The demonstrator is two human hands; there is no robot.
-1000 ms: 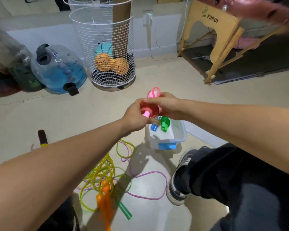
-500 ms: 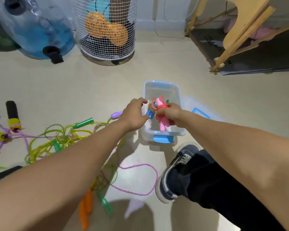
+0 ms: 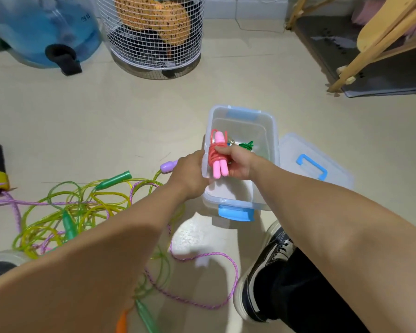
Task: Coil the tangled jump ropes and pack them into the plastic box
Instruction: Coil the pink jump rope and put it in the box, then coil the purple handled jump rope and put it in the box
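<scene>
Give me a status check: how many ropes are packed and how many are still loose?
Done: a coiled green rope already lies in the plastic box. In hand: the right hand holds the wound pink rope over the box, while the left hand rests at its wall. Left: the yellow-green rope and purple rope remain tangled on the floor; the lid is off.

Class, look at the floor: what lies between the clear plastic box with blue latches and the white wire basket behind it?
In the head view, only bare beige floor separates the plastic box from the wire basket.
</scene>
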